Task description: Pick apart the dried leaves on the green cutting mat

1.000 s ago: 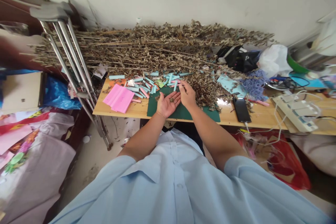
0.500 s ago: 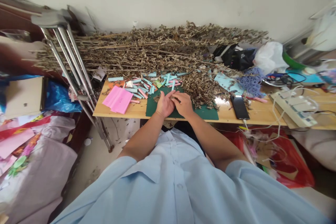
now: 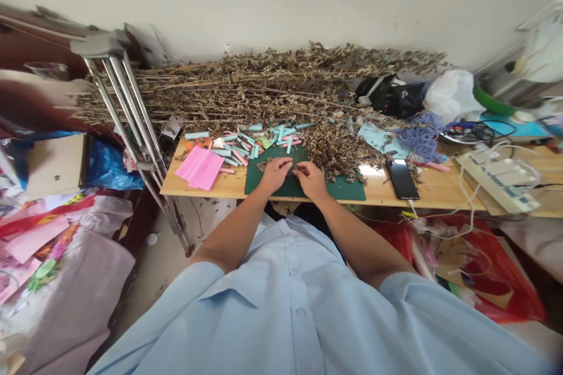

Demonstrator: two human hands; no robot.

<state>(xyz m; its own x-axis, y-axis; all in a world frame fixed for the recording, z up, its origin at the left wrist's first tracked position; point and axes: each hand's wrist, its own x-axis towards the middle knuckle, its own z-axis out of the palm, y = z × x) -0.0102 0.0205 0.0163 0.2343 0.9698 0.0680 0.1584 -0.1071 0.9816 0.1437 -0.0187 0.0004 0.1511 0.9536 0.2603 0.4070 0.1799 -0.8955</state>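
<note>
Over the green mat, my left hand and my right hand face each other a short gap apart. Both are closed, thumbs against fingertips; anything pinched there is too small to make out. Some dry leaf crumbs lie on the mat beside my left hand. A heap of dried leaves spreads just beyond my right hand. Several small blue and pink paper rolls are scattered to the left, behind a few pink paper sheets.
Long bundles of dried leafy stalks line the wall. Metal crutches lean at the table's left end. To the right are a phone on a cable, purple yarn and a power strip. A red bag sits below.
My left hand has turned from an open, upturned palm to a closed pinch. My right hand has drawn away from that palm, slightly right. The view has shifted a little.
</note>
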